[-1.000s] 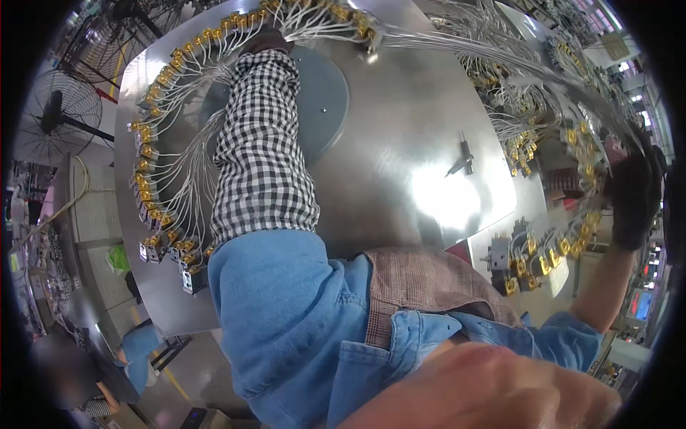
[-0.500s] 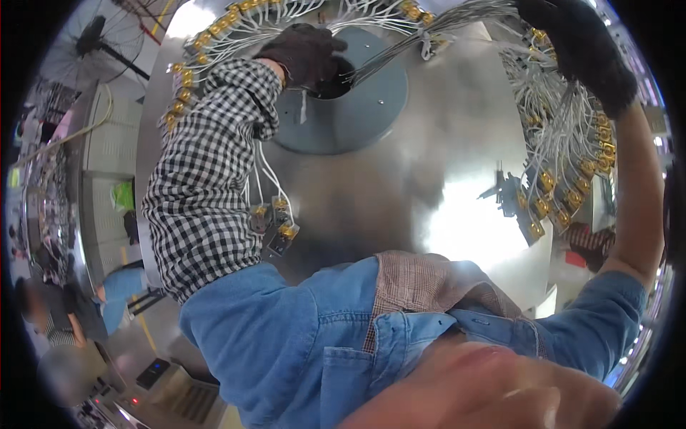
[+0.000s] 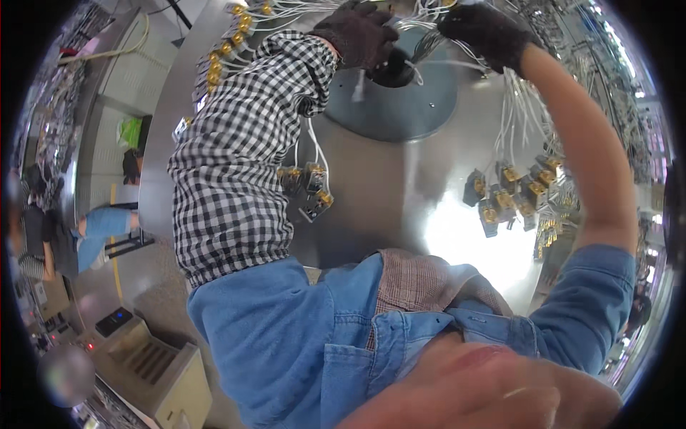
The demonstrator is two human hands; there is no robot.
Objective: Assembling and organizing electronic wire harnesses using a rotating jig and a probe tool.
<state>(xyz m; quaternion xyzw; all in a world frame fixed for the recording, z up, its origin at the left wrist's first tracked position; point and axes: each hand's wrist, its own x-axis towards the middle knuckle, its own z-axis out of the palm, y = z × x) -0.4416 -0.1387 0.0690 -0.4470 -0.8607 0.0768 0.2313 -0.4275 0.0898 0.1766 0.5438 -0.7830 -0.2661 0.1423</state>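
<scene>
My right hand point(image 3: 489, 34), in a dark glove, closes around a bundle of grey wires point(image 3: 429, 47) above the far part of the metal table point(image 3: 379, 186). The wires run down to a dark round hole point(image 3: 393, 70) in a flat grey disc point(image 3: 389, 118). At the hole's left edge is my left hand point(image 3: 357, 34), also dark-gloved, its fingers partly spread with nothing visible in them. White wires around the disc end in small grey connectors with yellow-gold parts point(image 3: 504, 200). A few such connectors point(image 3: 314, 189) lie beside my checkered left sleeve.
More connectors point(image 3: 227, 48) line the table's far left edge. Left of the table stand pale cabinets point(image 3: 118, 93) and a person in blue shorts point(image 3: 107, 222). A beige machine point(image 3: 161, 372) is at the lower left. Dense wiring point(image 3: 600, 57) fills the right side.
My right hand has moved left and nearer the disc with the wire bundle, shortening the stretch between hand and hole. The view has shifted; connectors at the right now lie lower and further left.
</scene>
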